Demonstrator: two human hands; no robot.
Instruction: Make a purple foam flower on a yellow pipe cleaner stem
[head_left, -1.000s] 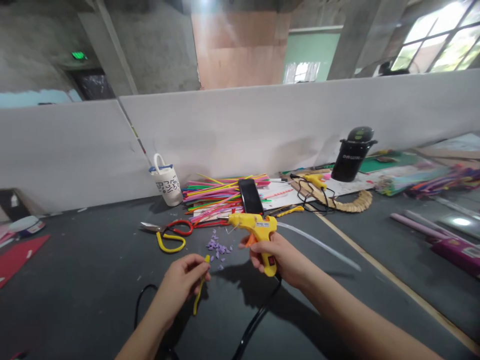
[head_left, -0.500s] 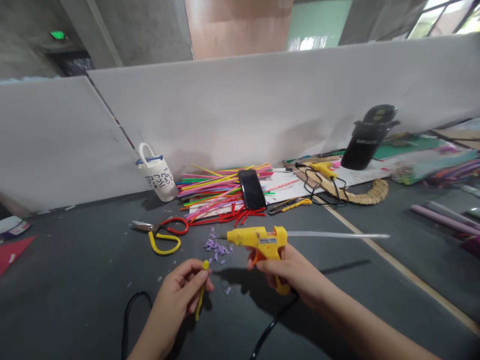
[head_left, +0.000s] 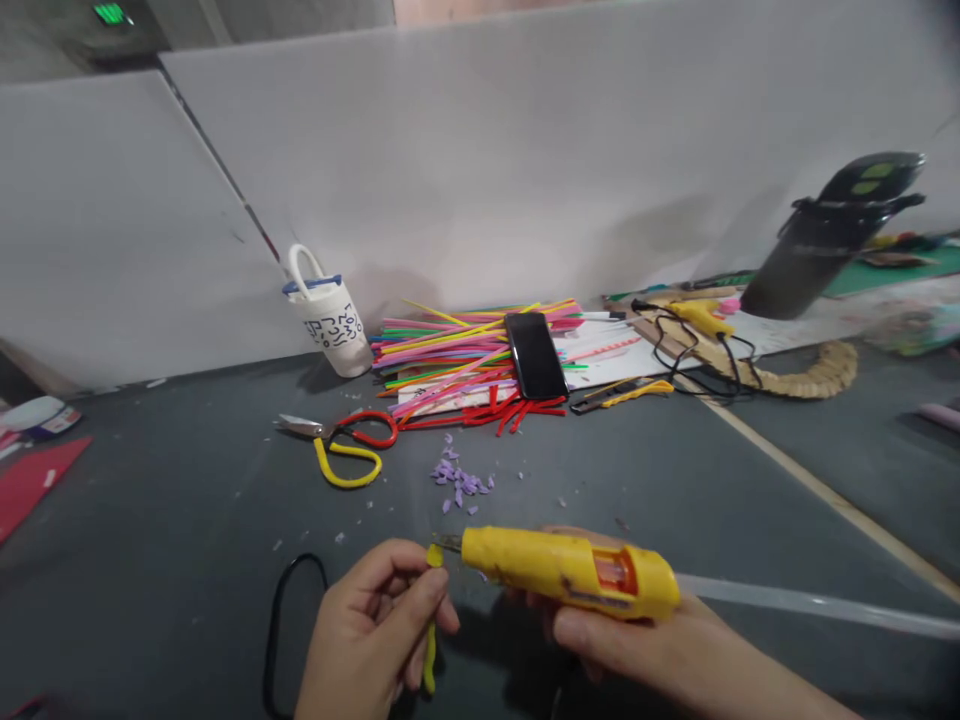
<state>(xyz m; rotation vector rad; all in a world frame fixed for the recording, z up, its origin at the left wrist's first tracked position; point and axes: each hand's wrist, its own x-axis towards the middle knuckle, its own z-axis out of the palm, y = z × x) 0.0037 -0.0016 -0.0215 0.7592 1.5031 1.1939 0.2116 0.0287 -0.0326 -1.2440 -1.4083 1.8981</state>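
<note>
Between the thumb and fingers of my left hand [head_left: 382, 630] is a short yellow pipe cleaner [head_left: 430, 655], its thicker tip poking up above the thumb. My right hand [head_left: 637, 650] is wrapped round a yellow hot glue gun [head_left: 555, 570], with a clear glue stick [head_left: 810, 600] sticking out of its back. The gun's metal nozzle is right at the yellow tip; whether they touch I cannot tell. Beyond the hands lies a small heap of purple bits [head_left: 461, 482]. Scissors [head_left: 337, 440] with red and yellow handles rest open to the left of the heap.
Behind are colourful pipe cleaners [head_left: 442, 350], a black phone [head_left: 537, 355], a utility knife [head_left: 622, 394] and a white cup [head_left: 337, 325]. Further right are a second glue gun [head_left: 701, 318] with tangled cord and a dark tumbler [head_left: 817, 245]. A black cord [head_left: 274, 630] loops beside my left hand.
My right hand has brought the glue gun down and closer, turning it so its top shows, and its nozzle is now at the yellow tip. The view has tilted downward.
</note>
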